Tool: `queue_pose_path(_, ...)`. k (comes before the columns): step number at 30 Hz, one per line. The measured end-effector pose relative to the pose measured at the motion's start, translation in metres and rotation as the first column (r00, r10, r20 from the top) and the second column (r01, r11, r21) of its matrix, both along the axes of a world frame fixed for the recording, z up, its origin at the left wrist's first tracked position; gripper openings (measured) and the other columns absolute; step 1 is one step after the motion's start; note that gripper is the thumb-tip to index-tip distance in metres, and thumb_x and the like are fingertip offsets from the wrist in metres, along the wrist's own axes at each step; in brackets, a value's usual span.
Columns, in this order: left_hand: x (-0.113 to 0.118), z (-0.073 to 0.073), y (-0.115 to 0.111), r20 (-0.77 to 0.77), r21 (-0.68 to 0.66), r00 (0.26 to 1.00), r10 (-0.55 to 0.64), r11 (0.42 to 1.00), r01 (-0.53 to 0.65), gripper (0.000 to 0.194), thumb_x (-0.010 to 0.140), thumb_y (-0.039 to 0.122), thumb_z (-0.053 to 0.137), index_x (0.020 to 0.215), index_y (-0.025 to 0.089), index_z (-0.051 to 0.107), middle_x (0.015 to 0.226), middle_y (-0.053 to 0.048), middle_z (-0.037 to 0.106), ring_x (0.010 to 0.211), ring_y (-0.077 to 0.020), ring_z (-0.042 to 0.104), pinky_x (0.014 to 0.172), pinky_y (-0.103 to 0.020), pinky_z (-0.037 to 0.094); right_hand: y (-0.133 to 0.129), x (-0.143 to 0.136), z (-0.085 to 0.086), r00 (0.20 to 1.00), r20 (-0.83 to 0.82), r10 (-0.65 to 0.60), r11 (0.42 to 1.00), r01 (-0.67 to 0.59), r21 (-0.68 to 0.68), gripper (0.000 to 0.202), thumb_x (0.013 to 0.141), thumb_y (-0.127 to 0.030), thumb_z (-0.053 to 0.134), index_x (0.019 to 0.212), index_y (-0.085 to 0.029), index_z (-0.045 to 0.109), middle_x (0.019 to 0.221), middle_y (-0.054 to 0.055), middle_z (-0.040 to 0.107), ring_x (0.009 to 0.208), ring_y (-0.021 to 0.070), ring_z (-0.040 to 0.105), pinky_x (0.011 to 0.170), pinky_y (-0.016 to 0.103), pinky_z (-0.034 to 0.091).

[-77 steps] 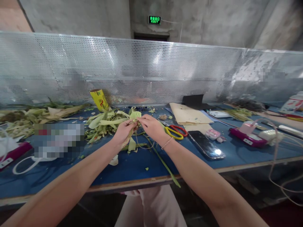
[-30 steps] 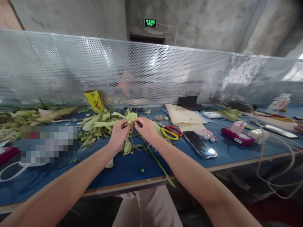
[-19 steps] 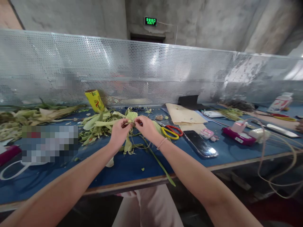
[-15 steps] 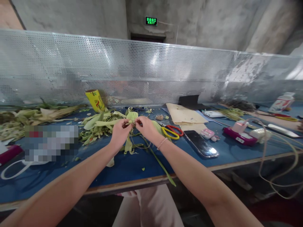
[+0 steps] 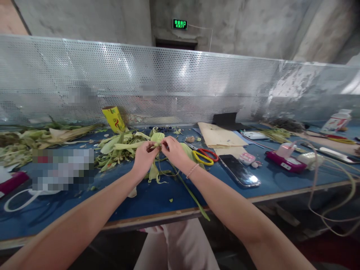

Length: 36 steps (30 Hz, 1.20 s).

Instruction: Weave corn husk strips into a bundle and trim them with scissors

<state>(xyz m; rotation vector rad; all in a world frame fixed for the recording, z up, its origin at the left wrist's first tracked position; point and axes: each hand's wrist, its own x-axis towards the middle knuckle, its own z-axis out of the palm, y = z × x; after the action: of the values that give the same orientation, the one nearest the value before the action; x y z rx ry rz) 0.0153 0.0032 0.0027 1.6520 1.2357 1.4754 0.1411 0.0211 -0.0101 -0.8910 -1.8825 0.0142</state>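
Observation:
My left hand [image 5: 143,156] and my right hand [image 5: 173,150] meet over the blue table, with fingertips pinched around a pale green corn husk [image 5: 157,137]. One part of the husk fans out above the fingers, while a strip [image 5: 153,173] hangs below them. A thin cord-like loop [image 5: 171,174] trails under my right hand; what it joins is hidden. Beside my left hand lies a heap of husk pieces [image 5: 119,148]. A long green strip [image 5: 194,197] runs beneath my right wrist and over the table's front edge.
Right of my hands are scissors [image 5: 204,156] with yellow and red handles, a phone [image 5: 239,170], brown paper [image 5: 222,135] and a purple power strip [image 5: 284,162] with cables. A yellow tube [image 5: 114,119] stands before the perforated metal screen [image 5: 180,82]. More husks [image 5: 53,138] lie left.
Both hands stay in nearly the same place, still pinching the husk. The fingers have shifted only slightly, and the whole view has moved a little.

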Motion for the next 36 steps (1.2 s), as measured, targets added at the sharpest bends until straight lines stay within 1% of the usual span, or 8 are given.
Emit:
queue_pose_path(3,0.0004,0.0005,-0.0008,-0.021,0.008,0.999,0.036,0.999,-0.036,0.018,0.061,0.026,0.059,0.074,0.014,0.058,0.07,-0.002,0.06,0.065,-0.0141,0.055,0.063,-0.025,0.041,0.0001,-0.0011,-0.0009,1.0,0.005,-0.01,1.0,0.01,-0.012,0.011,0.074,-0.011,0.042,0.079,-0.017,0.048,0.081,0.006,0.054,0.083,0.0157,0.052,0.076,0.029,0.044)
queue_pose_path(9,-0.0015,-0.0016,-0.0003,-0.054,0.078,0.994,0.094,0.993,-0.09,0.015,0.062,0.026,0.057,0.072,0.015,0.056,0.068,-0.002,0.06,0.064,-0.0141,0.055,0.063,-0.026,0.041,-0.0012,-0.0036,0.0009,0.999,0.0,-0.042,0.994,0.042,-0.099,0.01,0.074,-0.011,0.043,0.078,-0.017,0.05,0.081,0.006,0.057,0.084,0.0154,0.054,0.078,0.03,0.044)
queue_pose_path(13,-0.0042,-0.0048,0.0039,-0.084,0.145,0.989,0.12,0.984,-0.107,0.014,0.062,0.026,0.056,0.071,0.016,0.056,0.067,-0.001,0.059,0.063,-0.014,0.054,0.064,-0.027,0.041,-0.0047,-0.0046,0.005,0.999,-0.036,-0.027,0.983,0.02,-0.18,0.009,0.073,-0.011,0.047,0.073,-0.018,0.052,0.073,0.003,0.06,0.074,0.0141,0.057,0.071,0.027,0.046)
queue_pose_path(17,-0.0048,-0.0051,0.0064,-0.115,0.159,0.984,0.137,0.98,-0.118,0.014,0.063,0.025,0.055,0.073,0.016,0.055,0.069,-0.002,0.059,0.064,-0.0141,0.054,0.065,-0.027,0.042,-0.0056,-0.0063,0.006,0.994,-0.11,-0.024,0.968,-0.004,-0.251,0.007,0.07,-0.012,0.051,0.07,-0.019,0.053,0.069,0.001,0.061,0.065,0.0132,0.058,0.064,0.025,0.047)
queue_pose_path(20,-0.0034,-0.003,0.0046,-0.13,0.145,0.982,0.136,0.982,-0.117,0.014,0.064,0.024,0.054,0.075,0.016,0.055,0.071,-0.002,0.059,0.065,-0.0143,0.055,0.065,-0.027,0.042,-0.0048,-0.0069,0.0051,0.991,-0.119,-0.053,0.968,0.022,-0.249,0.006,0.07,-0.013,0.051,0.069,-0.018,0.053,0.069,0.001,0.061,0.064,0.0132,0.057,0.064,0.025,0.047)
queue_pose_path(28,0.0003,0.0019,-0.0017,-0.151,0.128,0.979,0.14,0.984,-0.121,0.012,0.062,0.024,0.056,0.071,0.016,0.055,0.067,-0.002,0.058,0.064,-0.015,0.054,0.065,-0.027,0.042,-0.0035,-0.0052,0.0036,0.995,0.016,-0.099,0.978,0.1,-0.184,0.008,0.068,-0.01,0.048,0.068,-0.017,0.051,0.071,0.004,0.058,0.072,0.0151,0.055,0.072,0.027,0.043)
queue_pose_path(32,-0.0002,0.0003,0.0002,-0.178,0.149,0.974,0.139,0.982,-0.113,0.013,0.062,0.025,0.056,0.071,0.016,0.056,0.068,-0.002,0.059,0.065,-0.0151,0.055,0.065,-0.027,0.042,-0.0031,-0.0019,0.0042,0.997,0.01,-0.073,0.976,0.073,-0.207,0.007,0.067,-0.012,0.047,0.066,-0.018,0.049,0.069,0.002,0.056,0.07,0.0143,0.053,0.07,0.027,0.042)
queue_pose_path(36,-0.0015,-0.0035,0.004,-0.24,0.192,0.958,0.16,0.975,-0.115,0.014,0.063,0.025,0.054,0.073,0.015,0.056,0.071,-0.003,0.06,0.068,-0.0158,0.056,0.068,-0.028,0.043,-0.0039,0.0017,0.0075,0.996,-0.095,-0.001,0.95,-0.028,-0.311,0.004,0.065,-0.015,0.047,0.064,-0.018,0.047,0.063,-0.001,0.053,0.063,0.0121,0.052,0.063,0.024,0.041)
